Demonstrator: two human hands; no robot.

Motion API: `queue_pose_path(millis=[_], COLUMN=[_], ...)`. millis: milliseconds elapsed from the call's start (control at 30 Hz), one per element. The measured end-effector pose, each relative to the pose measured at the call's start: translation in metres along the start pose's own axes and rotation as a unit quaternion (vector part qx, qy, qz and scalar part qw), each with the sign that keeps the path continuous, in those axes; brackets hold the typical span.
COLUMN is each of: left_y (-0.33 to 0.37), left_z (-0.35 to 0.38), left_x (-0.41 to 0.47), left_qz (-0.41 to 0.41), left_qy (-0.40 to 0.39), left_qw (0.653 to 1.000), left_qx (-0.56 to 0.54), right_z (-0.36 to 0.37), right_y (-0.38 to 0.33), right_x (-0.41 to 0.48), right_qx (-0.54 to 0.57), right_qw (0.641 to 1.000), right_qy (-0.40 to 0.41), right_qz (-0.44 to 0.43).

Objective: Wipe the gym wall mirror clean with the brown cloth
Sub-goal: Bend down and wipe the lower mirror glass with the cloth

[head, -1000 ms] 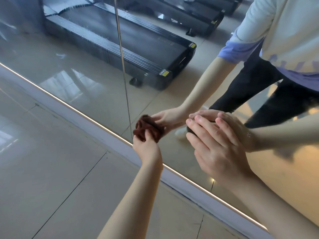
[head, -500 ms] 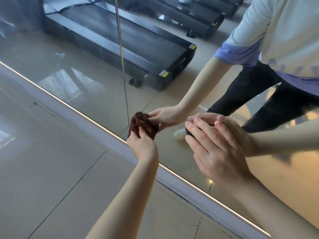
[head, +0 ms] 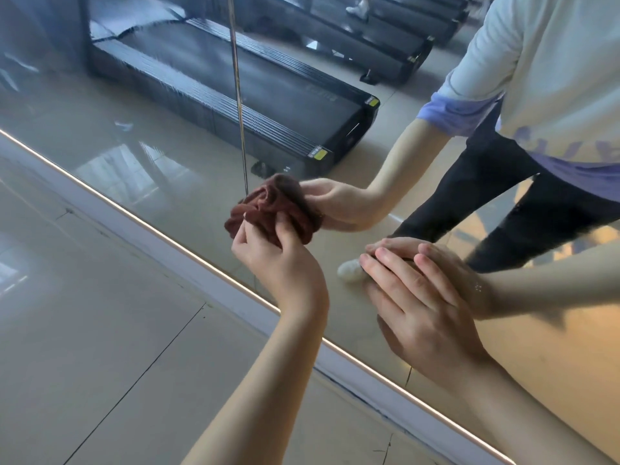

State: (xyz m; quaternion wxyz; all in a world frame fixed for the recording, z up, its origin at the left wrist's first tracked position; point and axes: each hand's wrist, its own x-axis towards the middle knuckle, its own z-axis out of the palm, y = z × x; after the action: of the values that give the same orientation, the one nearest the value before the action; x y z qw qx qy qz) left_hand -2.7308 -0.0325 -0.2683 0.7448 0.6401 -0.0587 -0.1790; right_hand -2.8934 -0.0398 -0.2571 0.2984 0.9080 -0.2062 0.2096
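Currently, head view: left hand [head: 278,263] grips the bunched brown cloth [head: 260,214], fingers [head: 250,229] curled round it, pressed to the wall mirror [head: 151,135] low down, just beside its vertical seam [head: 239,95]. Right hand [head: 426,313] lies flat on the glass (fingers straight, close together), near the cloth.

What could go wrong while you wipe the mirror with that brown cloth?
The right hand lies flat on the mirror, so it may leave fresh finger marks. The left hand grips the brown cloth in a tight bunch, so probably little of it meets the glass and patches could be missed.
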Motion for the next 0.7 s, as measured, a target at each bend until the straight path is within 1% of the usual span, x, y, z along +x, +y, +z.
queue_pose_path(millis=[33, 100, 167, 233, 333, 400, 433, 500, 567, 600, 633, 667, 700], left_y=[0.004, 0.010, 0.018, 0.022, 0.031, 0.035, 0.036, 0.036, 0.037, 0.036, 0.036, 0.037, 0.039], left_z=[0.002, 0.003, -0.001, -0.002, 0.002, 0.005, 0.006, 0.007, 0.006, 0.004, 0.003, 0.002, 0.000], left_x=[0.002, 0.014, 0.019, 0.008, -0.015, -0.008, 0.004, 0.030, 0.039, 0.034, 0.023, 0.008, -0.007], left_qz=[0.008, -0.019, -0.029, 0.000, 0.094, 0.110, 0.099, 0.043, 0.019, 0.044, 0.088, 0.128, 0.146], left_qy=[0.005, 0.017, 0.008, -0.019, -0.081, -0.073, -0.051, -0.010, -0.008, -0.021, -0.045, -0.078, -0.112], left_qw=[1.000, 1.000, 1.000, 1.000, 0.992, 0.991, 0.994, 0.999, 1.000, 0.999, 0.995, 0.988, 0.982], left_qx=[0.000, -0.001, -0.005, -0.001, 0.009, 0.003, -0.003, -0.012, -0.010, 0.007, 0.024, 0.033, 0.035], right_z=[-0.001, -0.003, -0.007, -0.012, -0.018, -0.021, -0.021, -0.021, -0.020, -0.019, -0.018, -0.018, -0.017], right_y=[0.000, 0.000, -0.001, 0.001, 0.004, 0.004, 0.003, 0.003, 0.003, 0.004, 0.005, 0.006, 0.006], right_x=[0.001, 0.002, 0.004, 0.012, 0.040, 0.060, 0.069, 0.079, 0.081, 0.080, 0.079, 0.078, 0.078], right_qx=[0.003, 0.011, 0.018, 0.021, 0.017, 0.012, 0.010, 0.006, 0.001, -0.005, -0.014, -0.023, -0.030], right_qw=[1.000, 1.000, 1.000, 1.000, 0.998, 0.994, 0.992, 0.990, 0.990, 0.991, 0.992, 0.992, 0.993], right_qy=[-0.005, -0.011, -0.011, 0.000, 0.050, 0.091, 0.107, 0.123, 0.121, 0.119, 0.115, 0.111, 0.106], right_qz=[0.000, 0.001, 0.005, 0.016, 0.040, 0.060, 0.068, 0.073, 0.067, 0.061, 0.055, 0.050, 0.046])
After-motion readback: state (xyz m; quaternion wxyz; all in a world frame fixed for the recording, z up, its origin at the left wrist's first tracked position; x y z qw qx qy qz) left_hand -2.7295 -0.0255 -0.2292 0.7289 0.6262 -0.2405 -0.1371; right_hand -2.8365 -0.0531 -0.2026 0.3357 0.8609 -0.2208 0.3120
